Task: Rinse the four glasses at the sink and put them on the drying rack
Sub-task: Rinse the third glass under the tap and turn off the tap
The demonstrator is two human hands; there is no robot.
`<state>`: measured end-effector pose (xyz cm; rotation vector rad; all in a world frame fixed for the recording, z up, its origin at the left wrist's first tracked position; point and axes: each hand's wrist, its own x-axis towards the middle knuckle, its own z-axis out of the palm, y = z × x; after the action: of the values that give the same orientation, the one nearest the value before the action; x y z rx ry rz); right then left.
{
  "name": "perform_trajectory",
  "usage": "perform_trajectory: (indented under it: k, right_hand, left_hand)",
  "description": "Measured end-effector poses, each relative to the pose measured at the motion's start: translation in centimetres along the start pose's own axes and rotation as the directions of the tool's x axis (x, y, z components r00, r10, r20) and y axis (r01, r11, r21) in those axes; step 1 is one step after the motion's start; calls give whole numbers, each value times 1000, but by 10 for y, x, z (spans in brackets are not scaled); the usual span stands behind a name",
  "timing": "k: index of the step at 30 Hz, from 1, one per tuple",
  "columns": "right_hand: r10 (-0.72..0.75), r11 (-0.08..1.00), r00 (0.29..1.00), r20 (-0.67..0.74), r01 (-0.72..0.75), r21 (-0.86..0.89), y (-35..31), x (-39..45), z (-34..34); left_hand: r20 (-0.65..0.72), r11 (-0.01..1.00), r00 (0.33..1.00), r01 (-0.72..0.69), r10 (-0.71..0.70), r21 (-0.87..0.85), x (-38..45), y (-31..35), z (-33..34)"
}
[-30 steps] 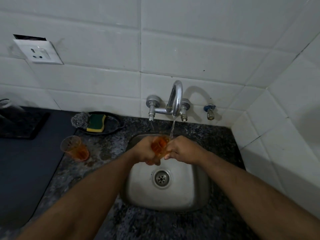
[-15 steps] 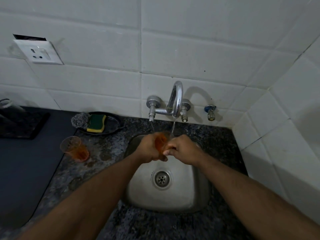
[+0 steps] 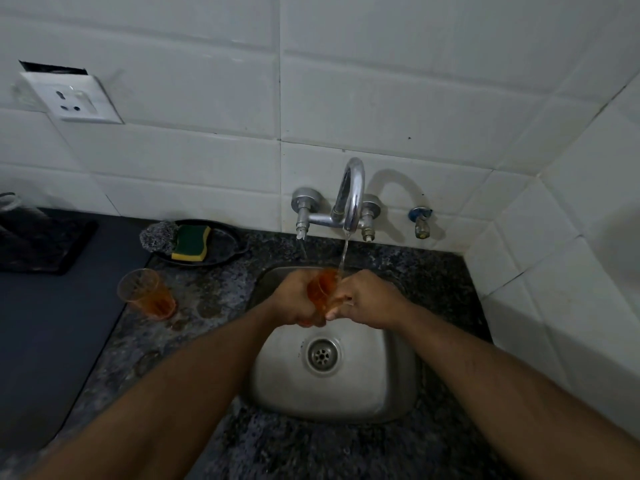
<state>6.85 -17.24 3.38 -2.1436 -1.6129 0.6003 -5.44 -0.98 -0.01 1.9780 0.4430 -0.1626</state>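
Note:
An orange glass [image 3: 322, 289] is held over the steel sink [image 3: 381, 382] under a thin stream of water from the chrome tap [image 3: 351, 195]. My left hand [image 3: 294, 299] grips the glass from the left, and my right hand [image 3: 367, 299] holds it from the right with curled fingers at its rim. Most of the glass is hidden between the two hands. A second orange glass [image 3: 147, 294] stands upright on the dark speckled counter, left of the sink.
A black dish [image 3: 225, 244] with a yellow-green sponge [image 3: 190, 242] and a steel scrubber [image 3: 157, 237] sits behind the standing glass. A dark mat [image 3: 52, 323] covers the counter at left. White tiled walls close in behind and at right.
Both hands have shifted slightly around the glass under the stream, and the glass has turned a little. The glass on the counter has not moved.

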Motion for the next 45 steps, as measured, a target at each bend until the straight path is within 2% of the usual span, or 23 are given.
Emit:
perform_trajectory:
  k: [2, 3, 7, 8, 9, 12, 13, 14, 18, 20, 23, 25, 26, 27, 29, 30, 32, 36, 38, 40, 42, 43, 45]
  right_hand:
    - [-7, 997, 996, 84, 14, -74, 3, 2, -4]
    - [-1, 998, 997, 71, 5, -62, 5, 3, -2]
    - [50, 996, 989, -139, -39, 76, 0, 8, 5]
    - [53, 995, 987, -150, -39, 93, 0, 8, 6]
    - [45, 996, 992, -116, -36, 80, 0, 7, 4]
    - [33, 998, 994, 100, -26, -65, 3, 9, -6]
    - [32, 995, 992, 126, -19, -98, 4, 10, -8]
    - [30, 994, 994, 109, -18, -105, 4, 10, -8]
    - [64, 998, 996, -64, -65, -11, -2, 13, -2]
    - [56, 998, 998, -13, -56, 7, -1, 12, -2]
    - [48, 999, 996, 75, -47, -15, 7, 11, -3]
    - [94, 996, 995, -14, -94, 6, 6, 7, 1]
    - [130, 989, 986, -100, -122, 82, 5, 4, 6]
    - [190, 966, 962, -197, -147, 214, 2, 1, 12]
    - [361, 842, 868, -340, -147, 519, -8, -8, 26]
    - [447, 760, 816, -367, -129, 637, -12, -12, 32]
    - [570, 636, 749, -337, -143, 758, -17, -15, 45]
    - [661, 446, 742, -116, -263, 855, -19, -14, 67]
    - [682, 389, 728, -67, -283, 877, -17, -14, 71]
    - [701, 379, 709, -75, -281, 882, -15, -17, 75]
    - [711, 361, 701, -54, -297, 884, -15, -17, 73]
    - [714, 358, 700, -27, -332, 873, -14, -16, 71]
    - [715, 360, 696, 66, -448, 818, -11, -10, 62]
  left_hand:
    - [109, 999, 994, 14, -19, 50, 2, -3, -6]
    - [94, 999, 995, 22, -25, 32, 2, -3, -5]
    - [-175, 997, 985, -23, 9, -79, 4, -1, 6]
    - [-200, 995, 980, -27, 8, -93, 4, 0, 8]
    - [-180, 995, 984, -14, -4, -99, 3, 0, 7]
    - [11, 998, 1000, 21, -20, -67, 4, -4, 0]
    - [40, 999, 999, 19, -18, -44, 3, -4, -1]
    - [31, 999, 999, 10, -8, -49, 3, -3, -1]
    - [-150, 992, 988, -55, 38, -114, 0, 6, 6]
    - [-100, 994, 995, -34, 24, -105, -1, 7, 5]
    - [66, 997, 997, 37, -33, -63, -2, 7, -5]
    - [49, 992, 998, 31, -25, -124, -2, 10, -5]
    - [26, 985, 999, 33, -29, -171, -2, 10, -3]
    - [13, 977, 999, 36, -34, -212, -3, 11, -2]
    - [7, 964, 999, 42, -42, -263, -2, 9, 3]
    - [8, 953, 999, 46, -46, -299, -3, 7, 6]
    - [24, 912, 998, 70, -66, -404, -4, 0, 13]
    - [88, 866, 994, 104, -70, -490, -3, -15, 26]
    - [165, 815, 984, 145, -62, -561, -3, -18, 28]
    - [246, 670, 969, 189, -11, -718, -3, -18, 29]
    - [252, 471, 965, 259, -78, -843, 2, -17, 29]
    - [243, 446, 961, 278, -135, -850, 4, -15, 29]
    - [224, 506, 939, 330, -260, -797, 8, -7, 31]
